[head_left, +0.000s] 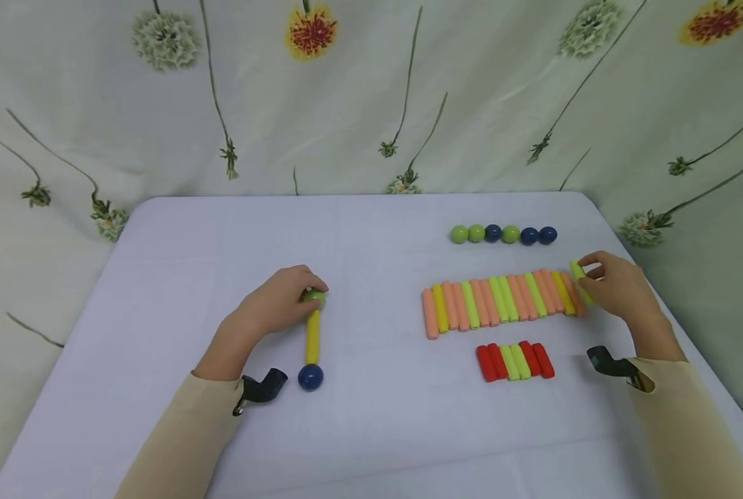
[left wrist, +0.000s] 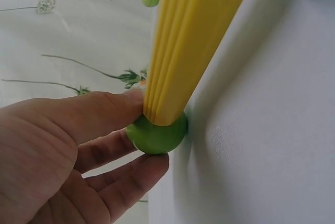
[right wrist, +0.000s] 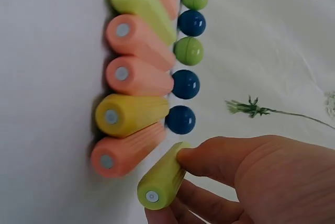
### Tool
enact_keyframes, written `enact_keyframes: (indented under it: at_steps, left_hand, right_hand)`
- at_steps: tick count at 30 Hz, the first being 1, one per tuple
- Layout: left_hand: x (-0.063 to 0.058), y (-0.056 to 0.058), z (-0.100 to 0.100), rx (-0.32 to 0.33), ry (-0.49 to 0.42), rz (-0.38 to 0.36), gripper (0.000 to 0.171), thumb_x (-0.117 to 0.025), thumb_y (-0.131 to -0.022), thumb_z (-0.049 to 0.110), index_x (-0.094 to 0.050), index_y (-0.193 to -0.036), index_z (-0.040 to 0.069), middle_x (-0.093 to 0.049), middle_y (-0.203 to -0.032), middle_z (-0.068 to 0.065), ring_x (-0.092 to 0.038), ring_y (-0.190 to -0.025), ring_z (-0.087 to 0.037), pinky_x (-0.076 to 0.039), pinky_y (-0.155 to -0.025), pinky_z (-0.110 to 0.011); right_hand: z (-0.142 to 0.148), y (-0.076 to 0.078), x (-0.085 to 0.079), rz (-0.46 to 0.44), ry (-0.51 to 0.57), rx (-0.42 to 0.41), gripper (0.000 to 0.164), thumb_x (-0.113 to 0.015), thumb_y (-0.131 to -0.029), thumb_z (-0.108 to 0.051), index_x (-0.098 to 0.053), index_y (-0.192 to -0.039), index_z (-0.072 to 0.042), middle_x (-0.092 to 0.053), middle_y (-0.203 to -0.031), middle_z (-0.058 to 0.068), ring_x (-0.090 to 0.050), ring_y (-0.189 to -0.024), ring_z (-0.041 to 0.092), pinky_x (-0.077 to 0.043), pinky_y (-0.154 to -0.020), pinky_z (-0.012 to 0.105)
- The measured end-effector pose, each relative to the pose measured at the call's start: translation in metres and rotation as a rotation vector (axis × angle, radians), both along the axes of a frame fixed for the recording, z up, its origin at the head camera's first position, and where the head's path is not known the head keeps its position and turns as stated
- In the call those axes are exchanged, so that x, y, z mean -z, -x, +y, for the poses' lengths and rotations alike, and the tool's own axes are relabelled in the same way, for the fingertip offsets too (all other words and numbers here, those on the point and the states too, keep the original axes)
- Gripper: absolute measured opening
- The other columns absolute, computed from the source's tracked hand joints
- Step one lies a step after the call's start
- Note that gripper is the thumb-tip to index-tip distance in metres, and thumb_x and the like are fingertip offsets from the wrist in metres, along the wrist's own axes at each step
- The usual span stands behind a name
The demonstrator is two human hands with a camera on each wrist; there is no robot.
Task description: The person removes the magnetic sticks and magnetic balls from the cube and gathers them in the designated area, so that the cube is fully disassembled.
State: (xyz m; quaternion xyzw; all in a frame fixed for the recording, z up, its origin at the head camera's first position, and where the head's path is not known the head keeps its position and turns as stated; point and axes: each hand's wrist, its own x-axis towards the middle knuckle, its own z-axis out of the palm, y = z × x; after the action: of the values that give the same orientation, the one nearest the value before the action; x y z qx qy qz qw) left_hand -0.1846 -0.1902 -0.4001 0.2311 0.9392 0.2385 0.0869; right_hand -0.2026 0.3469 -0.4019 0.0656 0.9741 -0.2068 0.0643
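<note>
My left hand (head_left: 281,299) grips a green ball (left wrist: 159,134) between thumb and fingers at the far end of a yellow rod (head_left: 312,337). A dark blue ball (head_left: 310,377) sits at the rod's near end, and these parts form one line on the table. On the right, my right hand (head_left: 617,285) pinches a light green rod (right wrist: 163,178) with a pale round dot on its end face. That rod is at the right end of a long row of orange, yellow and light green rods (head_left: 485,303), beside the last orange rod (right wrist: 125,153).
Behind the long row, several green and dark blue balls (head_left: 511,235) stand in a line. A short row of red and light green rods (head_left: 516,362) lies nearer me. The white-covered table (head_left: 371,430) meets a flower-printed cloth (head_left: 346,125) at the back.
</note>
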Motion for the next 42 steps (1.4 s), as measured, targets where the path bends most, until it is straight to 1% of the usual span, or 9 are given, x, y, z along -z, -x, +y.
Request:
enact_keyframes:
  at_steps: [5, 14, 17, 21, 24, 27, 31, 35, 42]
  left_hand:
    - [-0.001, -0.002, 0.000, -0.001, -0.002, 0.008, 0.026, -0.067, -0.090, 0.006, -0.069, -0.115, 0.000, -0.063, -0.105, -0.009, -0.058, -0.092, -0.023, -0.049, -0.085, -0.039]
    - [-0.001, -0.006, 0.002, -0.029, -0.012, 0.023, 0.031, -0.067, -0.091, 0.010, -0.065, -0.119, -0.002, -0.061, -0.107, -0.012, -0.058, -0.092, -0.025, -0.049, -0.083, -0.039]
    - [-0.004, -0.012, 0.004, -0.129, 0.009, 0.004, 0.032, -0.067, -0.091, 0.020, -0.062, -0.112, -0.004, -0.060, -0.099, -0.012, -0.057, -0.085, -0.025, -0.049, -0.076, -0.038]
    - [-0.009, -0.025, 0.012, -0.302, 0.101, -0.145, 0.042, -0.064, -0.089, 0.044, -0.059, -0.086, 0.002, -0.051, -0.072, -0.005, -0.048, -0.063, -0.020, -0.038, -0.056, -0.032]
    - [-0.009, -0.035, 0.020, -0.346, 0.180, -0.244, 0.050, -0.064, -0.084, 0.055, -0.056, -0.075, 0.006, -0.045, -0.063, -0.003, -0.043, -0.055, -0.018, -0.030, -0.050, -0.029]
    - [-0.005, -0.042, 0.026, -0.345, 0.211, -0.258, 0.048, -0.065, -0.082, 0.054, -0.056, -0.074, 0.007, -0.044, -0.061, -0.002, -0.043, -0.053, -0.017, -0.029, -0.048, -0.028]
    - [0.001, -0.045, 0.030, -0.325, 0.170, -0.246, 0.033, -0.066, -0.082, 0.035, -0.055, -0.072, 0.006, -0.046, -0.058, -0.002, -0.043, -0.050, -0.016, -0.030, -0.047, -0.027]
    - [0.003, -0.045, 0.030, -0.283, 0.137, -0.223, 0.019, -0.064, -0.084, 0.021, -0.060, -0.086, 0.003, -0.055, -0.067, -0.004, -0.050, -0.055, -0.017, -0.038, -0.050, -0.028]
    - [-0.002, -0.049, 0.032, -0.180, 0.132, -0.193, 0.022, -0.071, -0.086, 0.018, -0.067, -0.104, 0.006, -0.059, -0.072, 0.000, -0.054, -0.057, -0.015, -0.044, -0.052, -0.030]
  right_hand:
    - [0.008, 0.000, 0.009, -0.107, 0.003, 0.017, 0.045, -0.050, -0.098, -0.025, -0.044, -0.133, 0.002, -0.052, -0.121, 0.033, -0.056, -0.095, 0.041, -0.051, -0.065, 0.041]
    - [0.001, -0.005, 0.004, -0.073, -0.045, 0.020, 0.042, -0.045, -0.099, -0.023, -0.045, -0.129, 0.005, -0.050, -0.120, 0.034, -0.053, -0.095, 0.043, -0.050, -0.065, 0.045]
    - [-0.008, -0.007, 0.000, -0.023, -0.071, 0.011, 0.043, -0.048, -0.099, -0.024, -0.046, -0.128, 0.007, -0.048, -0.119, 0.034, -0.050, -0.097, 0.045, -0.050, -0.067, 0.048]
    - [-0.030, -0.012, -0.009, 0.064, -0.071, -0.042, 0.044, -0.052, -0.098, -0.023, -0.046, -0.130, 0.008, -0.048, -0.121, 0.034, -0.048, -0.102, 0.048, -0.051, -0.071, 0.053]
    - [-0.054, -0.014, -0.017, 0.095, -0.061, -0.086, 0.045, -0.055, -0.098, -0.023, -0.046, -0.131, 0.006, -0.049, -0.122, 0.033, -0.050, -0.103, 0.048, -0.052, -0.073, 0.054]
    - [-0.082, -0.015, -0.025, 0.099, -0.048, -0.123, 0.045, -0.057, -0.098, -0.023, -0.047, -0.132, 0.004, -0.050, -0.123, 0.030, -0.052, -0.104, 0.045, -0.052, -0.078, 0.054]
    - [-0.120, -0.016, -0.029, 0.107, -0.065, -0.205, 0.042, -0.058, -0.097, -0.022, -0.050, -0.132, 0.001, -0.054, -0.123, 0.025, -0.055, -0.105, 0.041, -0.051, -0.081, 0.053]
    - [-0.158, -0.020, -0.024, 0.114, -0.062, -0.320, 0.040, -0.059, -0.097, -0.023, -0.053, -0.131, -0.003, -0.057, -0.121, 0.019, -0.057, -0.103, 0.034, -0.052, -0.081, 0.047]
    - [-0.234, -0.041, -0.003, 0.131, 0.052, -0.658, 0.035, -0.060, -0.094, -0.013, -0.058, -0.128, -0.009, -0.063, -0.106, 0.006, -0.057, -0.091, 0.019, -0.050, -0.079, 0.033]
